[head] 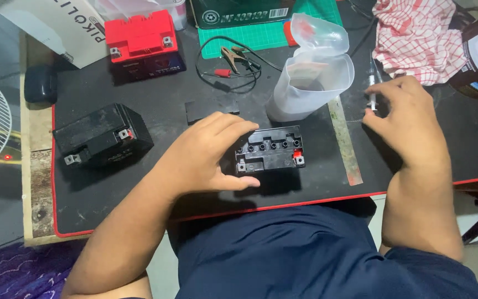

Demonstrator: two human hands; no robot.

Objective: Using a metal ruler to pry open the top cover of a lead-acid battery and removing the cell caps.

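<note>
A small black battery (270,157), its filler ports uncapped, is steadied at bench (156,105) centre by the left hand (208,158), fingers spread against its side. At three o'clock, a syringe (372,91) is pinched by the right hand (402,119); the translucent jug (311,77) at twelve o'clock could be tipped by a careless reach.

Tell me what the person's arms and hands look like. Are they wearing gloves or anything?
No gloves. The left hand and right hand are both bare, with no rings, watch or bracelet showing. Both forearms are bare too; no sleeves reach them in this view. The person wears dark navy blue clothing, seen below the arms.
</note>
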